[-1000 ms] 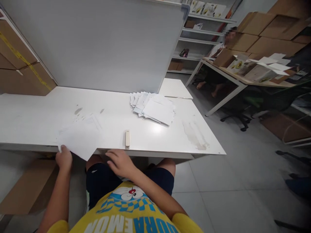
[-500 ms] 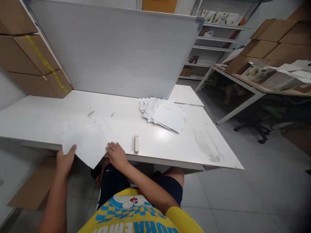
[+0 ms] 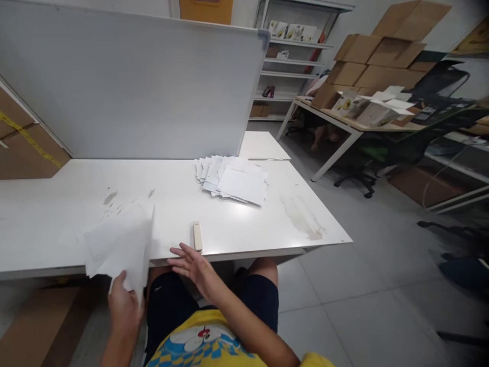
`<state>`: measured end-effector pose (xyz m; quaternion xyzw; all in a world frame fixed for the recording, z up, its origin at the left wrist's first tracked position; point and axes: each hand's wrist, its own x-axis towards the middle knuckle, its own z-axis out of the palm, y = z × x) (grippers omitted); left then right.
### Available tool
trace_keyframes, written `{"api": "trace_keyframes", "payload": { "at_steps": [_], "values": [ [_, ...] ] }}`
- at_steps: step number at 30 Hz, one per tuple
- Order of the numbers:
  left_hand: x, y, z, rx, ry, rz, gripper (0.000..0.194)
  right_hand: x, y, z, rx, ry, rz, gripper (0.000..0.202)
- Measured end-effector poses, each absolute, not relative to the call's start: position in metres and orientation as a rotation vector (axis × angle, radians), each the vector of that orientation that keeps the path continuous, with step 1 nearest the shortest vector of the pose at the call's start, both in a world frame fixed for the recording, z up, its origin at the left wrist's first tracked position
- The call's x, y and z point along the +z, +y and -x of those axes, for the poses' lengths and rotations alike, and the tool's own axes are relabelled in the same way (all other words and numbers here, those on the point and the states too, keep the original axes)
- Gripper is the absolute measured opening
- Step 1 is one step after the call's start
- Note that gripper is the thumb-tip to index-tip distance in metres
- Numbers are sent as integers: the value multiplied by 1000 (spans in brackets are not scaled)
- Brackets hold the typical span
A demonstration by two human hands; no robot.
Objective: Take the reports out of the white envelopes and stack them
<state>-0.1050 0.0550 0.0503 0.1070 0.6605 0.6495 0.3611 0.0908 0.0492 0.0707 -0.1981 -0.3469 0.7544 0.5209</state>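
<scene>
Head view: no brand name can be read. The yellow tape [image 3: 32,141] on the carton [image 3: 30,158] at the left carries dark printing, too small to read. The white printed boxes [image 3: 292,31] on the shelf unit [image 3: 292,74] show yellow-and-dark graphics; their lettering is not legible. The yellow shirt [image 3: 206,351] bears a blue-and-white cartoon face above a blue checked pattern.

Left hand [image 3: 125,306]: closed on the loose sheets [image 3: 122,244], gripping them at the near edge with the thumb on the upper face. The sheets are fanned unevenly, project past the front edge of the white table [image 3: 252,229] and are partly raised at the right side. Faint marks on them cannot be read.

Right hand [image 3: 194,267]: released and holding nothing, fingers spread and pointing left at the front edge of the table. Whether the fingertips contact the edge cannot be determined. The hand is just beside the near end of the cream stapler [image 3: 197,236], which lies on the tabletop with its long axis running front to back.

A fanned pile of papers [image 3: 242,183] lies beyond the stapler and to its right, near the lower corner of the upright whiteboard [image 3: 133,86]. Grey-brown stains [image 3: 305,219] mark the right end of the tabletop. Brown cartons [image 3: 385,61] are stacked at the second table [image 3: 340,118]; a person's bare foot [image 3: 316,142] is visible beneath it
</scene>
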Motion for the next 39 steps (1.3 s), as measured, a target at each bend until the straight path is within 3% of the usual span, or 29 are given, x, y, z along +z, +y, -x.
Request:
{"api": "trace_keyframes", "payload": {
  "at_steps": [6,13,20,28,32,39],
  "values": [
    [66,41,48,1708,1620,-166,20,81,41,-131,1831,-789,653,71],
    [51,30,24,1411,1491,-436,28,57,47,-187,1342,-921,1286,48],
    [47,48,24,1250,1583,-964,45,76,59,-244,980,-1254,1440,33],
    [66,92,8,1344,1424,-1317,32,115,66,-262,429,-1463,1248,28],
    [64,102,9,1294,1577,-1513,26,102,73,-261,471,-1413,1244,26],
    [43,104,-8,1187,1516,-1671,26,30,102,-266,790,-905,1260,38]
  ]
}}
